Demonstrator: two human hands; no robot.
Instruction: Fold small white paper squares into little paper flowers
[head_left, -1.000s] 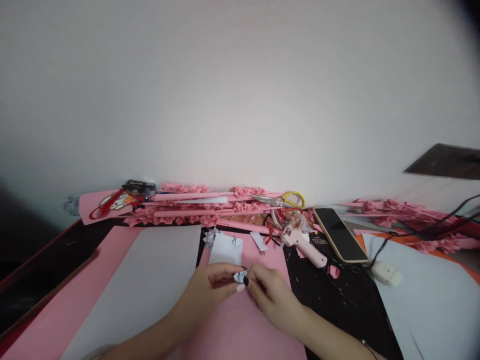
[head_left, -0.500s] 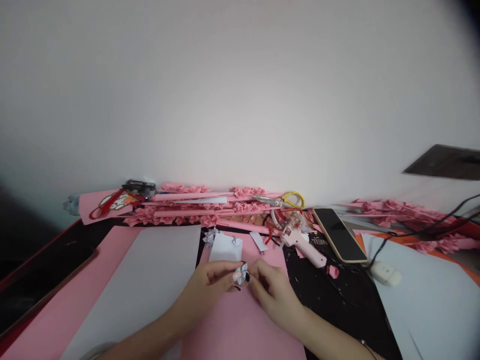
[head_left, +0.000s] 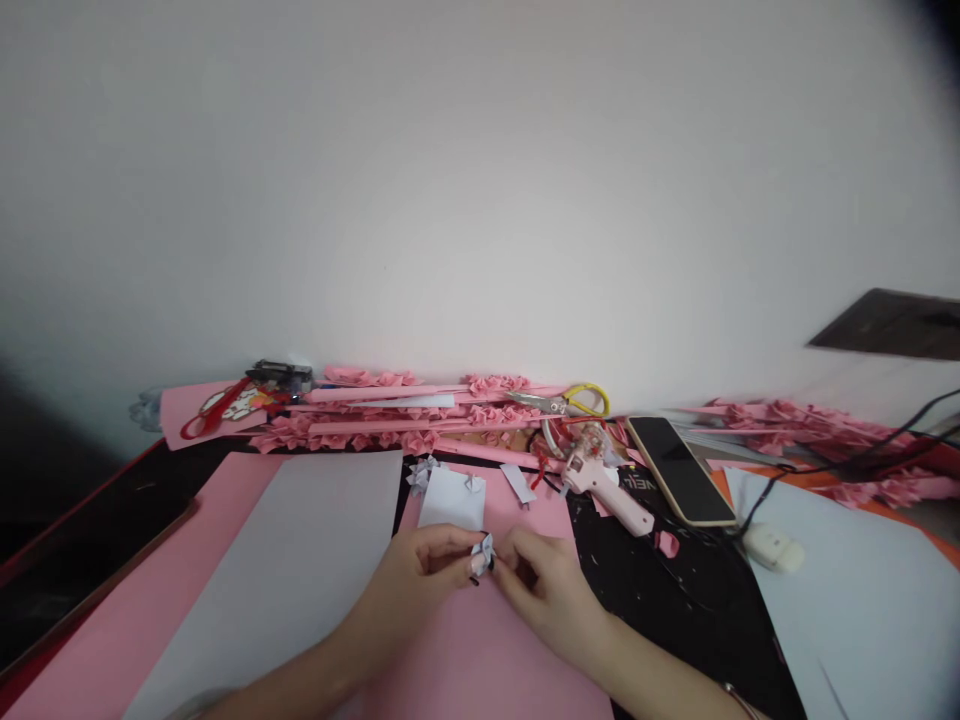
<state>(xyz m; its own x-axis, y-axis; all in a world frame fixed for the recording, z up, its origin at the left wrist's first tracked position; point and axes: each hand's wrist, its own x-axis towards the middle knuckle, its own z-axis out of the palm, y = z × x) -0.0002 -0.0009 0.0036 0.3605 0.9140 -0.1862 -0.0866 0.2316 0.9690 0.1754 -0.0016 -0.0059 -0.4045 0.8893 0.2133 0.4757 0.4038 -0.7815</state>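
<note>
Between my two hands is a small folded white paper flower [head_left: 482, 553]. My left hand [head_left: 429, 568] pinches it from the left with thumb and fingers. The fingertips of my right hand [head_left: 537, 572] are closed at its right side, touching a petal. Under both hands lies a pink paper sheet [head_left: 487, 650]. Just beyond them rests a white paper piece [head_left: 451, 500] with a small folded bit on it, and a few white paper flowers [head_left: 422, 474] sit at its upper left corner. A white paper strip [head_left: 517, 483] lies to the right.
A pink glue gun [head_left: 611, 493], yellow-handled scissors [head_left: 574, 402] and a phone [head_left: 680, 470] lie beyond my right hand. Pink paper flower stems [head_left: 375, 425] line the wall. Large white sheets [head_left: 300, 560] lie on the left, with another white sheet [head_left: 862, 590] under a white case [head_left: 772, 547] on the right.
The paper flower has turned slightly between my fingers, and my left fingers have shifted their hold on it. My right hand stays at its right side. The other things lie as before.
</note>
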